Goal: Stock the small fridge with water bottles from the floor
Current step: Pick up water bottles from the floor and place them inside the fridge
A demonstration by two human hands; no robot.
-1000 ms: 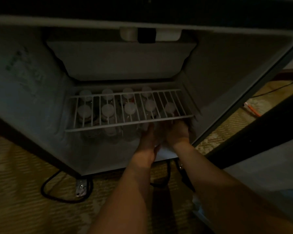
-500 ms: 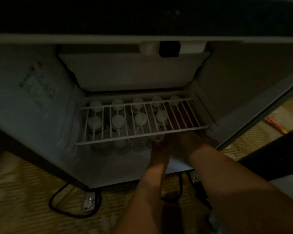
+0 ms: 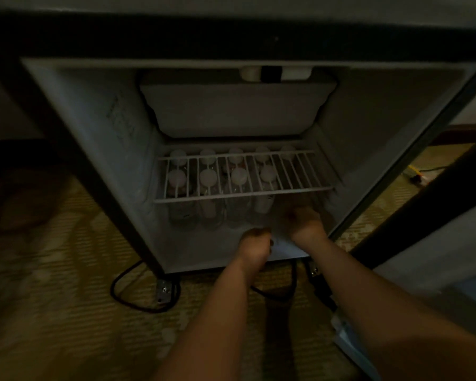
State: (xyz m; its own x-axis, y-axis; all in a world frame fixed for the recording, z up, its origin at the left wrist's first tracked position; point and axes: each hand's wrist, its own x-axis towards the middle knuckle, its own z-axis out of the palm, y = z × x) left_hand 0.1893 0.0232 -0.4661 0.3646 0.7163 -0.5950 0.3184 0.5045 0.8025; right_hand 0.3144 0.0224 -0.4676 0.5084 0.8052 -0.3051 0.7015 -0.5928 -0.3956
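- Left hand (image 3: 254, 244) sits at the front lip of the fridge (image 3: 99, 149) floor with its fingers curled in, and nothing shows in its grasp.
- Right hand (image 3: 304, 220) is just beyond the left and to its right, reaching deeper in, under the right end of the wire shelf (image 3: 242, 194). It is too dim and blurred to tell whether its fingers hold anything.
- Water bottles (image 3: 208, 178) stand on the fridge floor beyond the left hand and to the left of the right hand. All are upright, with the long axis vertical and the white caps pointing up through the shelf bars.
- They make two rows: five caps along the back and four nearer the hands. The bottle nearest the right hand stands just to its left.
- Above the hands, the wire shelf carries nothing on top. A closed freezer flap (image 3: 237, 111) hangs higher still.
- Near the left forearm, a black cable (image 3: 127, 296) loops across the patterned carpet (image 3: 52, 312).
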